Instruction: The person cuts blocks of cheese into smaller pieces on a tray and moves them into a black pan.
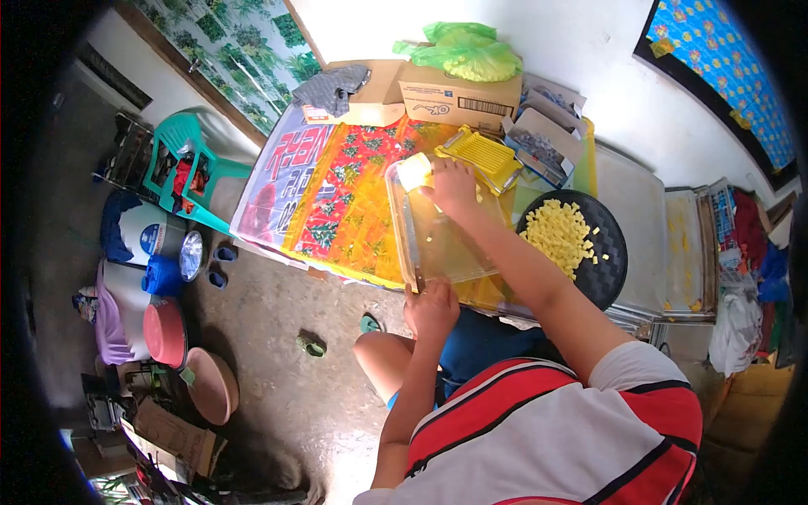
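A knife [410, 237] lies along the left side of a clear shallow tray [459, 273], its handle in my left hand [433, 308] at the tray's near edge. At the tray's far end my right hand [454, 187] rests beside a pale yellow block [415, 172], fingers bent near its right side; whether they grip it is hard to tell. To the right, small yellow cubes [557, 234] are heaped on a round black tray [613, 268].
Behind the clear tray are a yellow slotted rack [481, 155], cardboard boxes [459, 95] and a green plastic bag [471, 55]. A green chair [192, 160] stands left of the table, with basins [212, 385] on the floor.
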A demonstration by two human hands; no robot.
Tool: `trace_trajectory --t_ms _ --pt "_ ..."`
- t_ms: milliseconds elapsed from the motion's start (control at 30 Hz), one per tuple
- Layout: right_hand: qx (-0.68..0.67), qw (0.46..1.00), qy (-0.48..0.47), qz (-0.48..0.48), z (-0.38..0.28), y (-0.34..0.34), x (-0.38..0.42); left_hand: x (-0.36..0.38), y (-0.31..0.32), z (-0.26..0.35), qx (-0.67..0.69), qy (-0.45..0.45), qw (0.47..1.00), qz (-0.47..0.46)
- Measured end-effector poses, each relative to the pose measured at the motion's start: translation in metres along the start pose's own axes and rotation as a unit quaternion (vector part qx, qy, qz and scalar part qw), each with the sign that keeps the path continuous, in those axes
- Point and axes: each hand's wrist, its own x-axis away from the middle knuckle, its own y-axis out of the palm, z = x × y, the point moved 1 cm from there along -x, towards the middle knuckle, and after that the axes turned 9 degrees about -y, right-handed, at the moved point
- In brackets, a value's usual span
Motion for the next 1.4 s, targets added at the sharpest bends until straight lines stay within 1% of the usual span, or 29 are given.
trace_trajectory --t_ms 33,133,233,267,333,433,467,533,567,600,667,767,800,867,900,967,1000,1033,1100,1133,1233,1300,1333,1400 --pt "-0.018 0.999 0.015 0.025 -0.001 -0.003 -0.001 0.001 0.0 0.0 0.007 0.0 1.0 0.004" --pt "-0.092 0.988 -0.106 0.07 0.0 -0.001 -0.017 0.0 -0.004 0.002 0.024 0.001 1.0 0.018" --pt "-0.095 0.972 -0.212 0.023 0.001 0.017 -0.047 -0.005 -0.013 0.003 0.028 0.005 0.998 0.053" --pt "-0.077 0.975 -0.209 -0.02 0.0 0.018 -0.053 -0.007 -0.016 0.002 0.027 0.006 0.997 0.067" --pt "-0.04 0.972 -0.204 -0.106 -0.008 0.006 -0.06 -0.011 -0.018 -0.002 -0.019 -0.051 0.997 0.062" --pt "-0.01 0.975 -0.218 -0.033 -0.017 0.009 -0.061 -0.021 -0.025 -0.007 -0.062 -0.111 0.991 0.034" --pt "-0.053 0.972 -0.224 -0.044 -0.019 0.011 -0.059 -0.025 -0.027 -0.009 -0.07 -0.128 0.989 0.021" --pt "-0.138 0.961 -0.231 -0.068 -0.03 0.001 -0.035 -0.029 -0.021 -0.02 -0.018 -0.172 0.984 -0.037" --pt "-0.118 0.962 -0.188 -0.156 -0.035 0.001 -0.016 -0.032 -0.016 -0.026 0.01 -0.191 0.979 -0.066" --pt "-0.097 0.955 -0.142 -0.241 -0.041 0.0 0.007 -0.033 -0.014 -0.029 0.035 -0.186 0.981 -0.04" --pt "-0.115 0.946 -0.16 -0.257 -0.039 -0.01 0.053 -0.035 -0.01 -0.036 0.084 -0.174 0.981 0.008" --pt "-0.129 0.959 -0.229 -0.105 -0.029 0.026 0.087 -0.037 -0.005 -0.048 0.157 -0.183 0.97 0.018" --pt "-0.132 0.96 -0.222 -0.103 -0.024 0.031 0.09 -0.036 -0.007 -0.048 0.188 -0.174 0.966 0.037" --pt "-0.139 0.963 -0.21 -0.099 -0.014 0.039 0.097 -0.032 -0.011 -0.048 0.21 -0.194 0.958 0.024" --pt "-0.167 0.965 -0.193 -0.067 -0.004 0.04 0.099 -0.029 -0.014 -0.047 0.22 -0.204 0.954 0.019" --pt "-0.224 0.962 -0.159 -0.003 0.022 0.038 0.101 -0.022 -0.019 -0.045 0.235 -0.2 0.95 0.039" --pt "-0.139 0.983 -0.097 -0.076 0.035 0.033 0.094 -0.019 -0.022 -0.044 0.243 -0.198 0.948 0.05" --pt "-0.051 0.987 -0.031 -0.148 0.046 0.022 0.086 -0.018 -0.027 -0.041 0.244 -0.217 0.945 0.036" --pt "-0.017 0.986 0.026 -0.166 0.056 -0.012 0.079 -0.014 -0.036 -0.035 0.245 -0.252 0.936 0.004" --pt "0.001 0.983 0.056 -0.173 0.059 -0.026 0.079 -0.012 -0.034 -0.036 0.244 -0.252 0.936 0.0" --pt "-0.006 0.999 0.021 -0.045 0.058 -0.046 0.078 -0.007 -0.023 -0.043 0.237 -0.242 0.941 0.006" --pt "-0.077 0.997 -0.002 -0.019 0.045 -0.055 0.062 -0.005 -0.018 -0.043 0.226 -0.224 0.948 0.02" --pt "-0.112 0.994 -0.013 -0.006 0.037 -0.057 0.051 -0.006 -0.02 -0.04 0.225 -0.227 0.947 0.008" --pt "-0.166 0.98 -0.11 0.025 0.024 -0.048 0.022 -0.006 -0.025 -0.034 0.222 -0.234 0.946 -0.015"
